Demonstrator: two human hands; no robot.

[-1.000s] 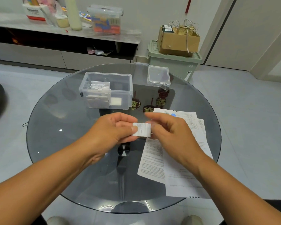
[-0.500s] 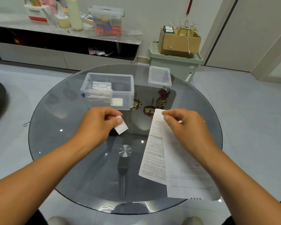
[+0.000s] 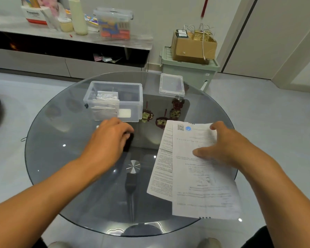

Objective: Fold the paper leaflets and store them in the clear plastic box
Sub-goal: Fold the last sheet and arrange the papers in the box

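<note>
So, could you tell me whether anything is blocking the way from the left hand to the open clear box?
Nothing visible does. The left hand hovers just in front of the clear plastic box, whose top is open; its lid lies apart to the right. Whether the hand holds a folded leaflet cannot be told.

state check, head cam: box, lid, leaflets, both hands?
Clear plastic box: open, folded leaflets stacked in its left part.
Clear plastic lid: off, flat on the round glass table, apart from the box.
Unfolded white paper leaflets: two overlapping sheets, flat on the table.
Left hand: fingers curled near the box; a white bit shows at its far edge, grip contents hidden.
Right hand: fingers on the top leaflet.
</note>
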